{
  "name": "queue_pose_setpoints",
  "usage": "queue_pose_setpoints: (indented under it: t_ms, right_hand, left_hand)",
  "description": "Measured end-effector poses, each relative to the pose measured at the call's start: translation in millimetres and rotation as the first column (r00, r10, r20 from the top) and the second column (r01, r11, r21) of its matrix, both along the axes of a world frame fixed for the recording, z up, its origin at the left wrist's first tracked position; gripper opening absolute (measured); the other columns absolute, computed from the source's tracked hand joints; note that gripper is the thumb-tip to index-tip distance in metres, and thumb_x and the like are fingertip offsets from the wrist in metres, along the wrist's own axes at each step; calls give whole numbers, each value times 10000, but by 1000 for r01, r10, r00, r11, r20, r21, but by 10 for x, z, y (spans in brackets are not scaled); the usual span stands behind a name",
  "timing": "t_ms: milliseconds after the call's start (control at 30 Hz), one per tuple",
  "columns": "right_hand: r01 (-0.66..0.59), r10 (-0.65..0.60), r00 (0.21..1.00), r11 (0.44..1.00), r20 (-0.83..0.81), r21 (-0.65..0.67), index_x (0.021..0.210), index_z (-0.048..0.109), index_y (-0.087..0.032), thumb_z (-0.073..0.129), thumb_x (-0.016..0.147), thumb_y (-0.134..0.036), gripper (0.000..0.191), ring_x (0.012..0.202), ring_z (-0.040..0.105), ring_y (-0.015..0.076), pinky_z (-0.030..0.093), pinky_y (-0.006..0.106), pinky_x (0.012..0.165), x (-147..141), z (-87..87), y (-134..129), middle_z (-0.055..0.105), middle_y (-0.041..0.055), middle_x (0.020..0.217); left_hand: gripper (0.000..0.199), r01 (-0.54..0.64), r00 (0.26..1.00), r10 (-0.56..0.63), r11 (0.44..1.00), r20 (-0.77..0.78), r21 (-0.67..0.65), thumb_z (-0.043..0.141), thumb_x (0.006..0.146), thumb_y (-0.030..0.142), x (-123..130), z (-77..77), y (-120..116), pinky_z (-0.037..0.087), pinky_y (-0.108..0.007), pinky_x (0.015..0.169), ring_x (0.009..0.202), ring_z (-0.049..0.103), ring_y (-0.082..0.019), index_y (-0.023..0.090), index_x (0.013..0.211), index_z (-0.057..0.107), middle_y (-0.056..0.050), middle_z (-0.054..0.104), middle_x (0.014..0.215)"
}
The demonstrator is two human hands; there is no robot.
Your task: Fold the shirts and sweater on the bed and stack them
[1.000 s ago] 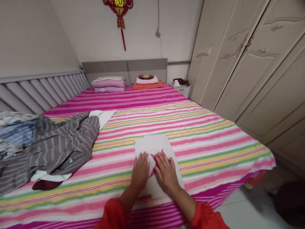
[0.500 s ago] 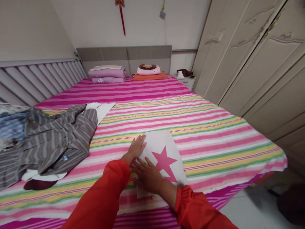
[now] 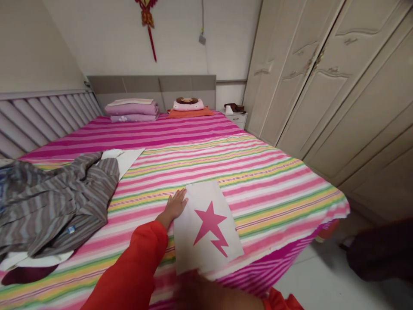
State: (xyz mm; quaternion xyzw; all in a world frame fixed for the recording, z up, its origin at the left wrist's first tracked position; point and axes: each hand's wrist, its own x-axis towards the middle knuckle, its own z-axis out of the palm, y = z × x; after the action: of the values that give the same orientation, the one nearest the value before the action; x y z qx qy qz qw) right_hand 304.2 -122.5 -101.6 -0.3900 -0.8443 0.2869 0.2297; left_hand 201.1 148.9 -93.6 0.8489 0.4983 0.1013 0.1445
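A flat, folded white cloth (image 3: 190,224) with a pink star and zigzag print lies on the striped bedsheet (image 3: 264,189) near the bed's front edge. My left hand (image 3: 177,203) rests on the cloth's upper left edge, palm down with fingers stretched out. At the cloth's near edge is my right hand (image 3: 196,289), low in the view and smeared by motion. Its fingers cannot be made out, nor whether it touches the cloth.
A grey striped garment (image 3: 64,198) lies spread on the left, over white cloth. Folded purple bedding (image 3: 134,108) and a pink pillow (image 3: 188,104) sit by the headboard (image 3: 183,86). Wardrobes (image 3: 290,77) line the right side. A dark object (image 3: 380,252) stands on the floor.
My right hand has moved from the cloth's left side down to its near edge, uncovering the whole print. My left hand stays at the upper left edge. The view has shifted right.
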Motion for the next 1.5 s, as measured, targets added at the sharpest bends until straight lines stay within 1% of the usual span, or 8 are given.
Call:
queue_pose_setpoints:
  t_ms: [100,233,433,700,867,1133,1267,1500]
  right_hand:
    - [290,-286,949,957,-135,7,1341,562,-314,334,1014,-403,408,1140,615,186,462,318,995,35,172,103,690,19,1222]
    - [650,-636,749,760,-187,17,1450,446,-262,298,1010,-385,480,1367,425,237,307,466,1146,68,525,763,528,75,1447]
    - [684,-655,710,728,259,-33,1512,334,-231,287,995,-416,551,1499,123,262,42,551,1192,362,480,1755,257,38,1607]
    - [769,-705,574,639,418,22,1538,262,-224,207,987,-496,617,1506,80,242,1,536,1186,844,352,2152,191,42,1626]
    - [776,-702,559,630,441,18,1545,232,-192,222,987,-507,641,1508,50,247,-4,545,1183,748,356,1868,146,65,1632]
    - [753,-785,564,617,259,231,1539,256,-251,336,975,-526,632,1500,122,269,107,550,1188,598,-104,716,209,59,1622]
    - [737,-770,589,636,244,229,1538,254,-249,366,985,-456,601,1494,161,266,195,548,1177,675,-230,343,242,63,1612]
    - [742,-764,634,645,121,182,1518,318,-220,345,993,-387,551,1494,154,279,296,518,1153,734,-484,-51,321,80,1584]
  left_hand:
    - [503,-96,994,93,994,55,61,241,978,326,66,22,-40,283,-540,1148,1395,403,-241,245,1406,493,-75,480,1483]
    - [512,-125,988,106,976,109,180,253,972,271,175,-94,-278,247,-482,1183,1435,329,-230,187,1433,460,-82,424,1523]
    - [510,-110,994,110,953,19,283,320,959,280,292,-258,-518,239,-535,1173,1435,319,-299,187,1441,458,-93,398,1537]
    - [525,-114,992,96,952,78,283,251,976,311,303,-199,-526,220,-542,1179,1435,315,-312,185,1442,458,-86,429,1519]
    - [533,-108,993,94,964,68,244,243,972,299,320,-122,-558,211,-542,1181,1441,304,-307,177,1452,440,-96,414,1526]
    - [521,-123,992,115,972,55,201,270,974,307,328,44,-624,232,-517,1180,1439,311,-298,162,1441,448,-97,408,1530]
    - [522,-137,989,123,966,77,218,252,978,287,365,-5,-924,277,-479,1170,1429,338,-278,119,1429,453,-125,424,1516]
    - [518,346,932,-362,896,8,277,377,958,289,288,-431,-1895,245,-515,1186,1456,285,-257,250,1474,392,-69,402,1536]
